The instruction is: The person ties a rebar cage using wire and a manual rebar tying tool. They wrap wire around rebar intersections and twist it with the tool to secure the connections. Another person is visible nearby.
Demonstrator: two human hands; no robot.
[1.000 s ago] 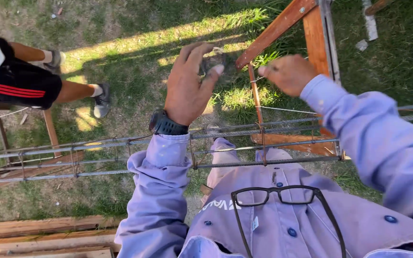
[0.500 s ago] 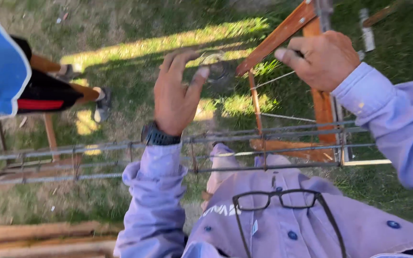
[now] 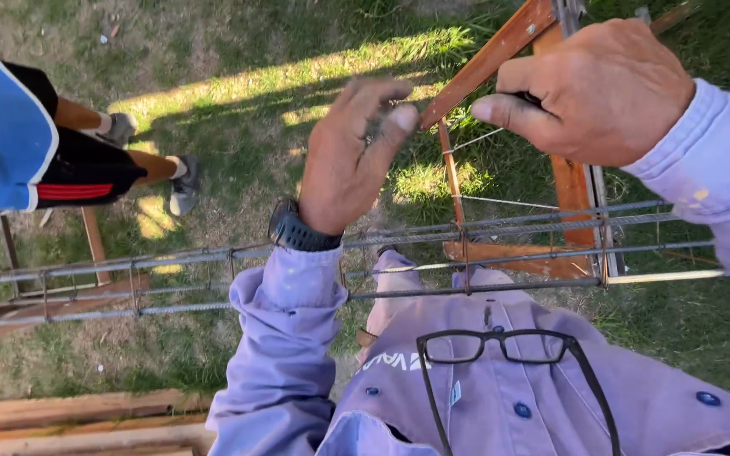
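My left hand [image 3: 350,160], with a black watch on the wrist, is raised over a long rebar cage [image 3: 171,253]. Its thumb and fingers pinch a small dark wire coil [image 3: 379,128] that is mostly hidden. My right hand [image 3: 595,91] is closed in a fist near the top right, gripping the end of a thin wire [image 3: 476,141]. The wire runs slack down toward the left. Both hands are above the cage and do not touch it.
The cage lies on a reddish wooden trestle [image 3: 500,49] over grass. Another person [image 3: 35,143] in a blue top and black shorts stands at the left. Wooden planks [image 3: 86,418] lie at the bottom left. Black glasses [image 3: 500,346] hang on my lilac shirt.
My right hand has risen and come closer to the camera, drawing the wire out. My left hand has shifted slightly right and closed its fingers over the coil.
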